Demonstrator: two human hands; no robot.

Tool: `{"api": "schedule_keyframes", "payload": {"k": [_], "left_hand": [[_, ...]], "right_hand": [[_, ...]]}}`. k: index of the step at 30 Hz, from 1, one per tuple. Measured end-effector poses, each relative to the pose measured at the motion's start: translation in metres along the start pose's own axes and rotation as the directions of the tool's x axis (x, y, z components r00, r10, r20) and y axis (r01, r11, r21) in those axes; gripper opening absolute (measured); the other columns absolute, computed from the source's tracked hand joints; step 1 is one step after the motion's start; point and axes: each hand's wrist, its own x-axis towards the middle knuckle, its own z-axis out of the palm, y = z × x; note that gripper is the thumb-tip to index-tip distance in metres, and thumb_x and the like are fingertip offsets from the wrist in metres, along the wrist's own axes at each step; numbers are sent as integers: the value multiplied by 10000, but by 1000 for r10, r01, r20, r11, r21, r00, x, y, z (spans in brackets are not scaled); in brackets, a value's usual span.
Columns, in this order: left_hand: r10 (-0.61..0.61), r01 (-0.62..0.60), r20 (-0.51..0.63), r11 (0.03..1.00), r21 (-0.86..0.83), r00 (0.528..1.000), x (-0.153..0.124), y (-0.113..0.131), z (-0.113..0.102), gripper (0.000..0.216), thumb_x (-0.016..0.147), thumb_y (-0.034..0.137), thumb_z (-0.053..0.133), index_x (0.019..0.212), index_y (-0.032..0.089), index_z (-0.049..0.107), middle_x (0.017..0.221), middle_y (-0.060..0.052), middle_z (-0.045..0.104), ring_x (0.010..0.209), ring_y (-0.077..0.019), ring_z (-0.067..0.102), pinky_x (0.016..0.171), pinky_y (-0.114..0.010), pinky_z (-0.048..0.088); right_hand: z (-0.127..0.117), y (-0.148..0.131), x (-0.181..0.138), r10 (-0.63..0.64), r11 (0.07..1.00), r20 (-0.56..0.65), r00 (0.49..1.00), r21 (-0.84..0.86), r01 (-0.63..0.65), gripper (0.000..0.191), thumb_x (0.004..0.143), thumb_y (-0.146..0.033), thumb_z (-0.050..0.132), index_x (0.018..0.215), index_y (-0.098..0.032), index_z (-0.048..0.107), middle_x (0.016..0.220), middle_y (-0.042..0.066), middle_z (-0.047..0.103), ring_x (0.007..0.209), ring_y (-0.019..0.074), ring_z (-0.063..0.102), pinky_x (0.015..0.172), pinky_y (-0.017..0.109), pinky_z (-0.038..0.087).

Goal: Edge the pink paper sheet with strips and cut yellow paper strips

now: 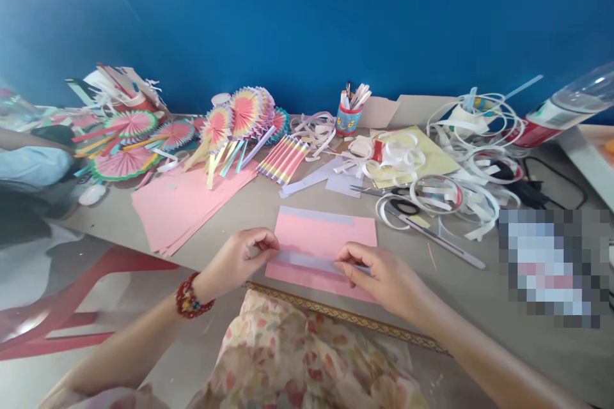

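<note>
A pink paper sheet [330, 232] lies in front of me at the table's near edge, with a lavender strip along its far edge. Across its lower part runs a second lavender paper strip [304, 260]. My left hand [242, 260] pinches the left end of this strip, thumb against fingers. At the other end, my right hand [371, 270] pinches it too, its fingers close over the pink sheet. Whether the strip is stuck down I cannot tell. Beyond the sheet are lavender paper pieces [343, 184] and a pair of scissors [405, 204].
Pink sheets [185, 208] are stacked at left, near folded paper fans [242, 115]. A pleated striped paper [284, 160] lies mid-table. Rightward are a utility knife [444, 244], curled white strips [436, 195] and a tilted bottle [556, 115]. Another person's sleeve [33, 166] shows at far left.
</note>
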Motion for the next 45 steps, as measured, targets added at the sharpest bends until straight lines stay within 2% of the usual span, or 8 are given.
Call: {"api": "schedule_keyframes", "payload": {"k": [4, 9, 16, 21, 26, 45], "left_hand": [[15, -16, 14, 998, 54, 1000, -4, -4, 0, 103, 886, 246, 542, 836, 192, 613, 831, -7, 672, 762, -148, 605, 717, -231, 462], [24, -25, 15, 999, 45, 1000, -6, -8, 3, 98, 882, 243, 547, 834, 189, 613, 846, -18, 668, 792, -161, 605, 745, -248, 466], [-5, 6, 67, 1000, -12, 998, -8, -10, 3, 100, 885, 235, 528, 929, 189, 606, 844, -7, 670, 788, -153, 612, 735, -234, 471], [5, -11, 70, 997, 81, 998, -11, -15, 1, 120, 889, 232, 527, 955, 202, 623, 913, -17, 683, 832, -168, 607, 793, -269, 446], [34, -49, 78, 980, 193, 996, -12, -21, 2, 77, 893, 242, 540, 881, 202, 605, 870, -10, 668, 832, -177, 599, 863, -313, 398], [91, -113, 93, 959, 261, 991, -16, -25, 6, 54, 923, 220, 512, 887, 218, 553, 867, 8, 643, 857, -172, 568, 907, -354, 354]], "right_hand": [[5, 2, -1, -31, 994, -45, 999, -105, 26, 168, 894, -361, 488, 807, -257, 587, 817, -2, 695, 697, 172, 611, 609, 269, 401], [7, 7, -1, -31, 987, -92, 995, -157, 16, 156, 875, -368, 509, 806, -271, 610, 816, 7, 705, 724, 191, 628, 615, 282, 420], [8, 8, 1, -180, 970, -88, 980, -179, 163, 215, 923, -352, 499, 844, -270, 682, 904, 39, 732, 861, 218, 648, 782, 338, 460], [13, 6, 2, -226, 956, -69, 972, -205, 208, 219, 935, -334, 493, 937, -271, 703, 940, 48, 738, 880, 225, 654, 825, 367, 457], [19, 7, 4, -248, 940, -38, 968, -251, 231, 197, 930, -312, 502, 956, -257, 689, 915, 53, 728, 864, 221, 643, 814, 366, 445], [28, 14, 1, -303, 919, -58, 951, -281, 276, 66, 920, -239, 569, 909, -226, 633, 782, 11, 680, 790, 190, 583, 794, 336, 381]]}}
